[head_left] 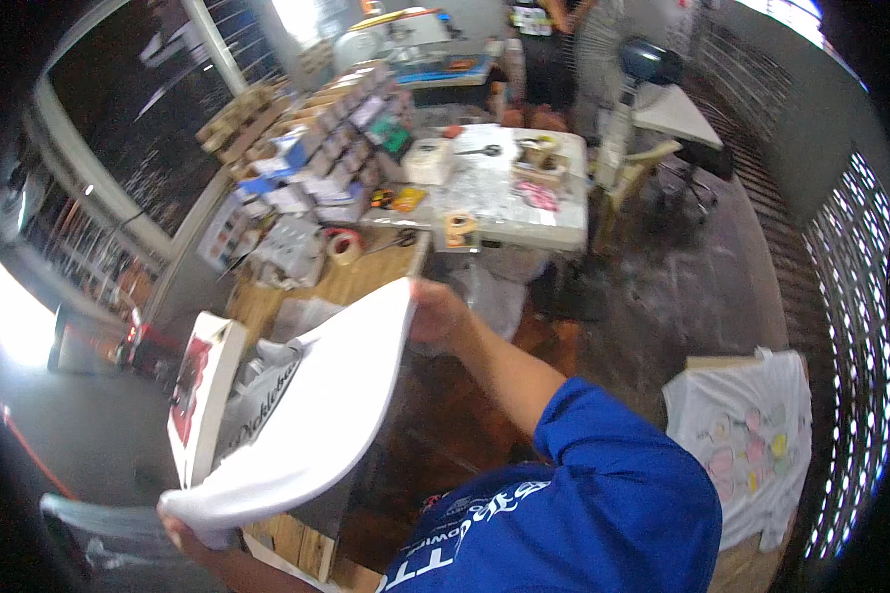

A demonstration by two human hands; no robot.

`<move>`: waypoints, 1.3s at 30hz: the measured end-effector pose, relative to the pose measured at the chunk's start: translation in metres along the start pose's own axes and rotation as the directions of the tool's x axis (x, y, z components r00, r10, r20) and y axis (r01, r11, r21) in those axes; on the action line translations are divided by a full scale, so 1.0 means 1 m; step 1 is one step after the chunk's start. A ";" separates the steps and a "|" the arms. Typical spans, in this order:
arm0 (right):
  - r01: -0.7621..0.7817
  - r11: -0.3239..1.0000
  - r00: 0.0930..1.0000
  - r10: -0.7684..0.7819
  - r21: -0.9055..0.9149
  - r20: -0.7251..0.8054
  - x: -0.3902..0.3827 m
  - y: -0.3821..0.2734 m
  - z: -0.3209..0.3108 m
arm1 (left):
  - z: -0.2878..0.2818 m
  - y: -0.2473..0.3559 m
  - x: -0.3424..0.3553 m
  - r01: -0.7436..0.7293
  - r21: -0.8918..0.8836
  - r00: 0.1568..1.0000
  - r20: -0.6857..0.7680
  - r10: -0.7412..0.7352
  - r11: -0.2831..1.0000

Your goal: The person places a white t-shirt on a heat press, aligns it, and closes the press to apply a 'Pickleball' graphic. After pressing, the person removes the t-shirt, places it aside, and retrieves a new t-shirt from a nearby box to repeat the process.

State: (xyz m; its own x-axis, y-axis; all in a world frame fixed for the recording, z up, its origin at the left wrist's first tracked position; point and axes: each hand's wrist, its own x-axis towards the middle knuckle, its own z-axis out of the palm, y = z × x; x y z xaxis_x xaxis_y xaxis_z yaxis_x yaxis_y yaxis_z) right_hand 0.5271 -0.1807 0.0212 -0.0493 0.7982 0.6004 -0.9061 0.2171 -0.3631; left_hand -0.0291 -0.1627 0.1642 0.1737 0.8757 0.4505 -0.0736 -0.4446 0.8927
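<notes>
Head view, from the left: the left hand (180, 534) pinches the near corner of a white cloth (331, 420), its thumb folded on the rim and its other fingers mostly out of sight; should that pinch be shallow, the corner could slide free and drop. Just beside it stands a tilted, white-edged panel (208, 390) with a red face; whether cloth and panel touch, I cannot tell; a sideways sweep of the cloth could snag on the panel's edge or knock it over. The cloth hangs between the two hands, its outer edge bowed, its black lettering (267, 400) partly lost in folds; uneven pull would likely deepen those creases or skew the fabric. Beyond lies the wooden table (381, 269), bearing a tape roll (351, 255) and scissors (403, 237); cloth swung that way could drag over both, and catch on the blades. The right hand (435, 312) grips the far corner, fingertips hidden; a harder tug here than on the left might stretch the hem. Well apart at far right lies a printed white shirt (747, 450); being clear of the cloth, it seems at little risk.
</notes>
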 end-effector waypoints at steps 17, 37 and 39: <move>-0.345 -0.115 -0.645 -0.692 -0.932 0.324 -0.526 -0.125 0.602 | 0.712 0.076 -0.171 0.743 0.055 -0.212 0.965 0.156 0.668; -0.965 0.105 -0.143 -0.979 0.241 -0.146 -0.516 -0.032 0.287 | 0.556 -0.174 -0.274 -0.099 0.001 -0.031 1.000 -0.004 0.995; -0.959 -0.220 0.279 -0.841 -0.179 -0.464 -0.469 -0.054 0.197 | 0.474 -0.183 -0.238 -0.134 0.236 -0.055 0.968 -0.245 0.962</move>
State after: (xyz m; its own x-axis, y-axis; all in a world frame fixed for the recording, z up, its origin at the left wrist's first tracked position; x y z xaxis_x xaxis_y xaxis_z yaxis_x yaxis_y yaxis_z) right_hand 0.5163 -0.6776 -0.1010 0.9429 0.3011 0.1424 0.3217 -0.7123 -0.6239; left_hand 0.4090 -0.3791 -0.1121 0.9590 -0.1211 -0.2562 0.1380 -0.5900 0.7955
